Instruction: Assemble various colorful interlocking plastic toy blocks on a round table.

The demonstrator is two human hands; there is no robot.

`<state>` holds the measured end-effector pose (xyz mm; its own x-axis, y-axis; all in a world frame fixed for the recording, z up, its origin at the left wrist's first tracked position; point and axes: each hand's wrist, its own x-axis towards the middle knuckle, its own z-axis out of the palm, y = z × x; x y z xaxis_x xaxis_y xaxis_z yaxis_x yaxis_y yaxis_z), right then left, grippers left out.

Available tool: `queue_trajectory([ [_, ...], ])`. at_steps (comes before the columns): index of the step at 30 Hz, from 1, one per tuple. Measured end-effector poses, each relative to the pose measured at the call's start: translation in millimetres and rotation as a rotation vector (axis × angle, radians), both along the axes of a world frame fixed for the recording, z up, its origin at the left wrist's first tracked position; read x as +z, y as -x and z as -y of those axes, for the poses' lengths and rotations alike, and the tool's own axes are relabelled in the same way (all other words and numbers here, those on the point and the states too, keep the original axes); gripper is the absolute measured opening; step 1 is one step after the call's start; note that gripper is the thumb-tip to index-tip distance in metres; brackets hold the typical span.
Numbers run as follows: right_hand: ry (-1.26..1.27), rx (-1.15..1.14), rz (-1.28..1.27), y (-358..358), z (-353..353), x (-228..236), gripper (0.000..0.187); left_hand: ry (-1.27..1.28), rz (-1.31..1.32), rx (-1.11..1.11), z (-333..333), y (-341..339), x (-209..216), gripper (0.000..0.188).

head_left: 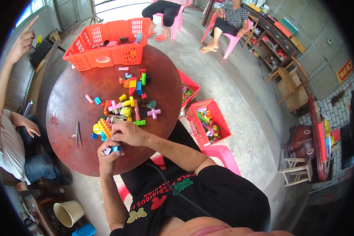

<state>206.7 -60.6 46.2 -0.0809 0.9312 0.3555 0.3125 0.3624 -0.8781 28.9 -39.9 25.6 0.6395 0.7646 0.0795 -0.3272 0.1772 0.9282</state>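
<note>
At the near edge of the round table, my left hand (107,162) is closed around small toy building blocks (116,149), blue and lavender ones showing between its fingers. Just above it, my right hand (129,134) is bent with thumb and fingers pinched together. Whatever those fingertips hold is hidden. An orange knobbed block (104,127) lies against the right fingers, with a yellow round piece (97,128) and a teal block beside it. Farther off is a loose heap of blocks, including a yellow block (126,103), a pink cross-shaped piece (153,113) and a green block (139,122).
Tweezers (78,134) lie left on the round table (63,114). A red basket (122,55) holding blocks stands at its far side. A red bin (220,135) of blocks is to my right. A person (12,145) sits at left, one arm raised; two others sit beyond.
</note>
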Motion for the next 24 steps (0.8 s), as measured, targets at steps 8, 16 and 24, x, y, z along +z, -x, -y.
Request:
queue_trajectory([
  [8,0.449,0.223,-0.488,-14,-4,10,0.014,-0.047,-0.012,0.013,3,2,12,0.022],
  [16,0.545,0.172,-1.327,-12,-24,-20,0.02,0.239,0.175,0.153,-13,12,-20,0.039],
  [24,0.506,0.144,-1.227,28,-27,-55,0.029,0.155,-0.001,0.347,-15,7,-17,0.027],
])
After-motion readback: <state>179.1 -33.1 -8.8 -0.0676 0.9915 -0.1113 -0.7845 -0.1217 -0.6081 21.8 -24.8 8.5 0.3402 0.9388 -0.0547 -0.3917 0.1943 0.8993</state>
